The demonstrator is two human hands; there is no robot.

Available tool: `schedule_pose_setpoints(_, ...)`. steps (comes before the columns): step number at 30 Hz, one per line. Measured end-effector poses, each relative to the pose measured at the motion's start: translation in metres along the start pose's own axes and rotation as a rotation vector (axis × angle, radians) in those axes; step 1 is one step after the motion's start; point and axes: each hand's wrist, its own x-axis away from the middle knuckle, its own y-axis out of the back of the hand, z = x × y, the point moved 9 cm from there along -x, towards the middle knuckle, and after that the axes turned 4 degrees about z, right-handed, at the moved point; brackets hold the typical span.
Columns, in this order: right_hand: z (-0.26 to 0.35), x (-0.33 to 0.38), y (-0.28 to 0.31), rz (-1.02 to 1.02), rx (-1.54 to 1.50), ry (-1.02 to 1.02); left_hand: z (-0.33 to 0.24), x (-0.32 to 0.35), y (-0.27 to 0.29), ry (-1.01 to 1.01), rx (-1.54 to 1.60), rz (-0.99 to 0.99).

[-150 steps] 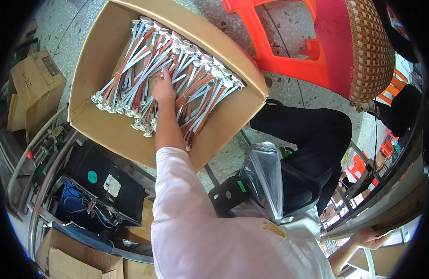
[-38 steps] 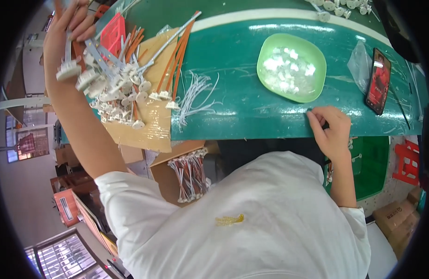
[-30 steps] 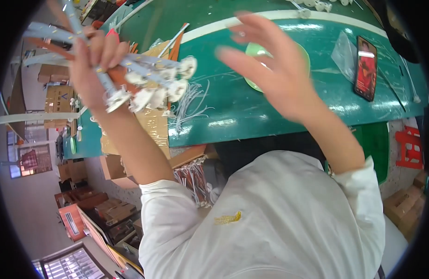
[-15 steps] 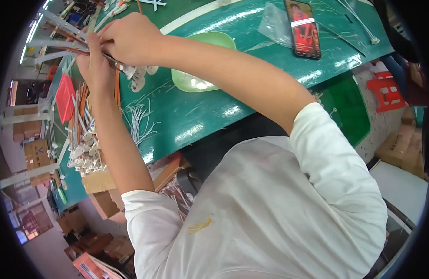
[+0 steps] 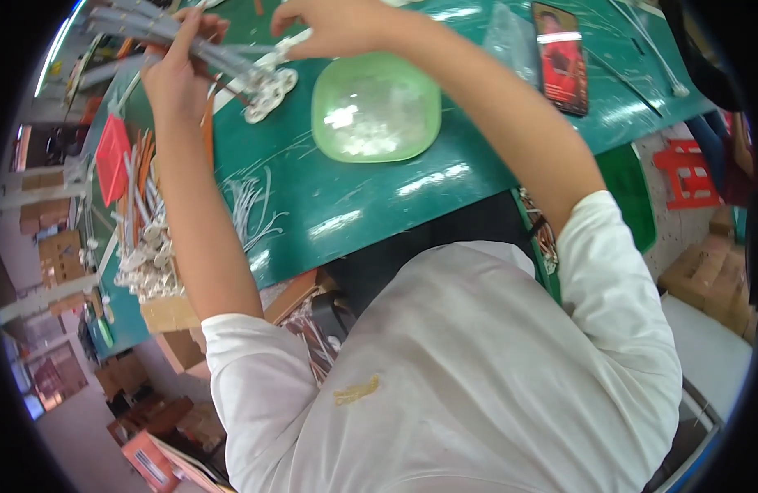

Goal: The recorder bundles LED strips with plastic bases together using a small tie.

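The bunch of strips [image 5: 137,31] is up over the far left part of the table [image 5: 334,187], in the left hand [image 5: 182,66]. The left fingers are wrapped around the middle of the strips. The round white caps [image 5: 268,92] poke out on the right side. The right hand [image 5: 334,26] is just beside the caps. Its fingers are bent, with a gap between thumb and finger; I cannot tell if it grips a cap or only touches one.

The strips look light and thin—a bit bendy, but stiff enough to stick out straight. They look smooth, so they may slide on each other. The caps look like hard plastic, and the spot where cap meets strip may be the weak part. The middle of the bunch seems the best place to hold, with no hard bending.

The table is green, shiny and scratched, so things may slip on it. On it sit a light green bowl [image 5: 420,99] with small clear bits inside, a phone [image 5: 560,62], a clear bag [image 5: 510,45] and thin white strings [image 5: 252,209]. A pile of capped strips [image 5: 147,259] lies at the left, beside a red basket [image 5: 111,160]. Off to the right—past the table—are a red stool [image 5: 685,174] and brown boxes [image 5: 707,271].
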Motion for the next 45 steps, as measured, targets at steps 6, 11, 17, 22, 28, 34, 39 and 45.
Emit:
schedule_pose_setpoints(6,0.0,-0.021,-0.046,0.156,-0.029,0.178,-0.002,0.008,0.009,0.191,-0.048,-0.136)
schedule_pose_setpoints(11,-0.005,-0.041,-0.09,0.458,0.133,0.081,-0.012,0.015,-0.006,0.161,-0.147,0.093)
schedule_pose_setpoints(17,0.024,-0.034,-0.082,0.671,0.08,-0.128,-0.031,0.026,0.015,0.182,-0.346,0.0)
schedule_pose_setpoints(22,0.003,-0.032,-0.066,0.44,0.214,0.051,-0.025,0.021,-0.013,0.162,-0.41,-0.014)
schedule_pose_setpoints(28,0.0,-0.017,-0.053,0.526,-0.031,-0.428,-0.025,0.02,-0.003,0.205,-0.535,-0.041)
schedule_pose_setpoints(34,0.001,-0.016,-0.05,0.495,-0.038,-0.346,-0.026,0.021,-0.001,0.224,-0.665,-0.144)
schedule_pose_setpoints(39,-0.016,-0.025,-0.057,0.376,-0.07,-0.285,-0.021,0.018,0.013,0.197,-0.567,-0.178)
schedule_pose_setpoints(45,-0.01,-0.02,-0.044,0.329,0.025,-0.364,-0.037,0.027,-0.014,0.177,-0.818,-0.214)
